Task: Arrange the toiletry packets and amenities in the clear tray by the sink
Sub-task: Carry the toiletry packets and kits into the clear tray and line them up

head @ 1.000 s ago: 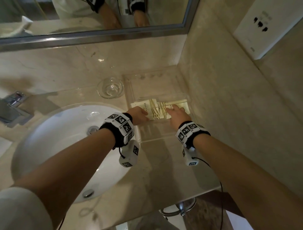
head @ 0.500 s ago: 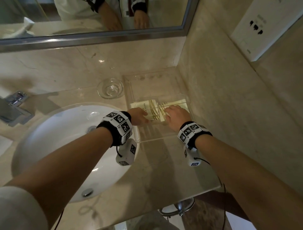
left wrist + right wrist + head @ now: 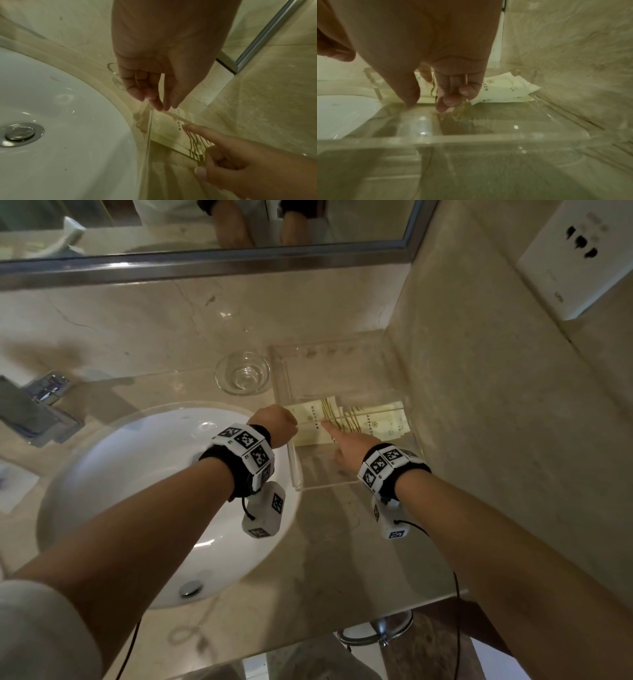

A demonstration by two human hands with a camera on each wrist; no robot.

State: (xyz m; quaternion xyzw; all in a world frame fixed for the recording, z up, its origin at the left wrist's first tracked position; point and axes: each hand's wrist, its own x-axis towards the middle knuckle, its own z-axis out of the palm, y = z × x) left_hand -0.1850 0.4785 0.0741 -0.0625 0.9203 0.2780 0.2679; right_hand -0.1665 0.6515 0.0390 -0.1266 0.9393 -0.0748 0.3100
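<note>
Cream packets (image 3: pixel 376 424) in tray (image 3: pixel 295 467) | right hand (image 3: pixel 352 450) forefinger presses them | left hand (image 3: pixel 274 426) slack

Left hand (image 3: pixel 276 424) fingers-down, right hand (image 3: pixel 349 448) pointing.

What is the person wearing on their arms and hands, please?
Each wrist carries a black band faced with white tiles bearing black square markers: left wristband, right wristband. A small white camera block hangs under each, trailing a thin black cable. A pale sleeve covers the left upper arm. The left hand and right hand are ungloved.
</note>
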